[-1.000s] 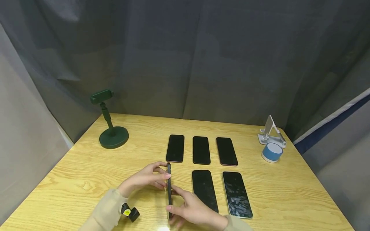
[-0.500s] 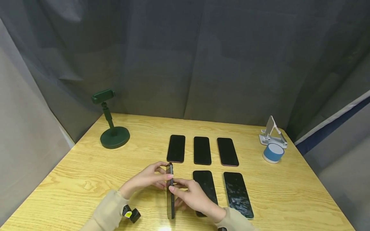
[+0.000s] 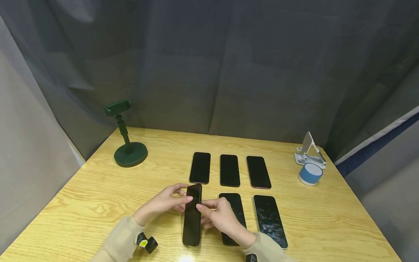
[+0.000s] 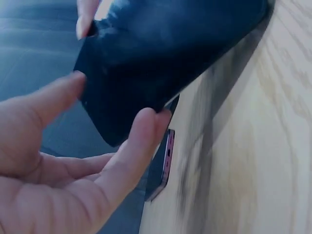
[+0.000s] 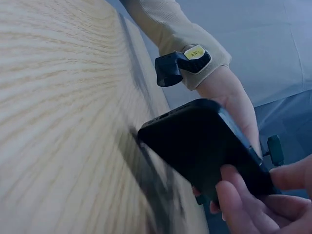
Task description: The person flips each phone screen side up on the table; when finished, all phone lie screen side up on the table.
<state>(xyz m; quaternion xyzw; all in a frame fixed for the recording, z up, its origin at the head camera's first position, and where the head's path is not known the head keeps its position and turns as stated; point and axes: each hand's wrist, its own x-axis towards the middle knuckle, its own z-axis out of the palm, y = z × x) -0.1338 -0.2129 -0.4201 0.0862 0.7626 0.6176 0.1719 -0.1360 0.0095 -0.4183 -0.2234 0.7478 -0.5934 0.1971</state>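
A black smartphone (image 3: 192,225) is held tilted just above the table, its dark face towards the head camera. My left hand (image 3: 163,202) pinches its left edge near the far end, thumb on the front. On the opposite edge, my right hand (image 3: 222,216) grips it between thumb and fingers. The left wrist view has the dark phone (image 4: 146,63) close up, with thumb and fingertips at its corner. From the right wrist, the phone's near end (image 5: 185,141) appears raised off the wood, and my curled fingers (image 5: 234,195) touch its side.
Beyond the hands lie three dark phones in a row, the leftmost phone (image 3: 200,167) nearest them. Two more, a black phone (image 3: 237,207) and a pale-edged phone (image 3: 270,222), lie right. A green stand (image 3: 131,154), silver folding stand (image 3: 309,156) and blue-white cylinder (image 3: 310,174) stand farther out.
The phone has turned from edge-on to showing its dark face. My right hand has slid from its near end up along the right edge; my left hand has barely moved.
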